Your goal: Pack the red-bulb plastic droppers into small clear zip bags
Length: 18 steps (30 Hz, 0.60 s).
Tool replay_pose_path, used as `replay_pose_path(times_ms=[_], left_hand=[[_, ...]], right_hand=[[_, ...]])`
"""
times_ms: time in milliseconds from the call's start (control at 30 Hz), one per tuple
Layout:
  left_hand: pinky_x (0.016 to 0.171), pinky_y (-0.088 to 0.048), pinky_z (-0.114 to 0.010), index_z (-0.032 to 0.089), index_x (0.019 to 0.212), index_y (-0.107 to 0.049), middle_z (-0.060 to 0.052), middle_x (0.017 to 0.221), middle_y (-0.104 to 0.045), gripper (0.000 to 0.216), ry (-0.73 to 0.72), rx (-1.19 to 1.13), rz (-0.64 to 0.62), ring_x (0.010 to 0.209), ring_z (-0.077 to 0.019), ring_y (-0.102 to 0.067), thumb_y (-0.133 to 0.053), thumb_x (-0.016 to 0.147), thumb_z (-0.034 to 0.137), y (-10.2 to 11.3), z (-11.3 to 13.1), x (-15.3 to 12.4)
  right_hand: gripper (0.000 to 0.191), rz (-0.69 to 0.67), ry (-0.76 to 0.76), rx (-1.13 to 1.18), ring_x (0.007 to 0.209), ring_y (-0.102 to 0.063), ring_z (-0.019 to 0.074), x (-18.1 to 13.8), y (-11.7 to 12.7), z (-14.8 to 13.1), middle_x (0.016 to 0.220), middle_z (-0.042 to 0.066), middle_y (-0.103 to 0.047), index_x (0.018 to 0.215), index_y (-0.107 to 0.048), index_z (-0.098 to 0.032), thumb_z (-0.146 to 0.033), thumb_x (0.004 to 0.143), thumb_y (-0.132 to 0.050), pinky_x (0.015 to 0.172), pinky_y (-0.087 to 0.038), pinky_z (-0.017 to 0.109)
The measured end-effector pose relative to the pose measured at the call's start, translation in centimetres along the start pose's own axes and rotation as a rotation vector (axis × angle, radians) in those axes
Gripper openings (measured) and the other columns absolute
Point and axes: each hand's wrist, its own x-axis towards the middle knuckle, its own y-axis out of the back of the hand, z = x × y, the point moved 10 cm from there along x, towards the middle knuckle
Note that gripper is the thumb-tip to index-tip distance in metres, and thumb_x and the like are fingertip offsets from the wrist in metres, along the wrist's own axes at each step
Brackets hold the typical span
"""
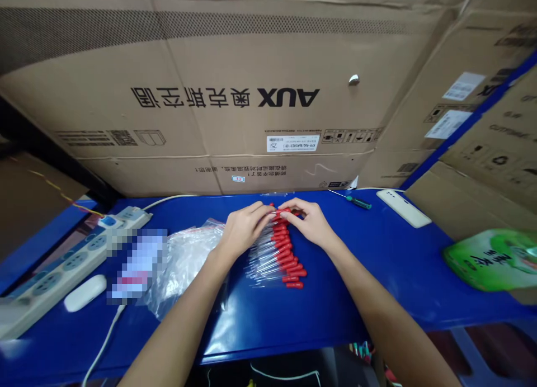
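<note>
At the far end of a row of red-handled tools with thin shafts [285, 253], my two hands meet over one red-handled tool [283, 212]. The fingers of my right hand [308, 222] are closed on its red handle. My left hand [249, 225] pinches at the shaft side of the same tool, where the fingertips partly hide it. The other tools lie side by side below my hands, handles to the right, shafts to the left, with clear plastic around the shafts. Left of the row, under my left forearm, lies a heap of clear plastic bags [184, 258].
On the blue shelf [335, 297] are a power strip [75, 261], a white case [86, 293] and a blurred-out phone [138, 264] at left. A green-handled screwdriver [358, 202], a white power bank [403, 208] and a green package [490, 261] lie right. Cardboard [235, 62] stands behind.
</note>
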Motion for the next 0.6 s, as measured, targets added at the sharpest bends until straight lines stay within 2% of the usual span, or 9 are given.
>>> replay_pose_path(times_ms=[133, 267, 600], left_hand=[[0.078, -0.051, -0.027, 0.023, 0.121, -0.071, -0.006, 0.103, -0.071, 0.041, 0.001, 0.003, -0.052, 0.092, -0.0182, -0.070, -0.034, 0.113, 0.039, -0.3, 0.3, 0.2], [0.077, -0.050, -0.028, 0.020, 0.114, -0.071, -0.007, 0.098, -0.068, 0.042, -0.011, -0.029, -0.043, 0.088, -0.0185, -0.068, -0.033, 0.113, 0.037, -0.3, 0.8, 0.3], [0.077, -0.048, -0.028, 0.019, 0.107, -0.069, -0.007, 0.093, -0.064, 0.039, -0.056, -0.154, -0.037, 0.084, -0.0179, -0.062, -0.033, 0.113, 0.034, -0.7, 1.4, 0.2]], right_hand=[[0.026, 0.015, -0.043, 0.117, 0.093, -0.077, 0.0224, -0.1, -0.1, 1.2, 0.100, 0.006, -0.081, 0.098, -0.078, -0.023, -0.046, 0.086, -0.081, 0.086, -0.061, 0.035], [0.028, 0.012, -0.058, 0.174, 0.095, -0.078, 0.0234, -0.1, 0.0, 1.7, 0.099, 0.007, -0.082, 0.097, -0.078, -0.023, -0.047, 0.084, -0.082, 0.089, -0.062, 0.036], [0.025, -0.052, 0.005, 0.102, 0.092, -0.078, 0.0236, -0.2, -0.1, 0.4, 0.100, 0.005, -0.083, 0.100, -0.083, -0.024, -0.046, 0.088, -0.079, 0.090, -0.062, 0.038]])
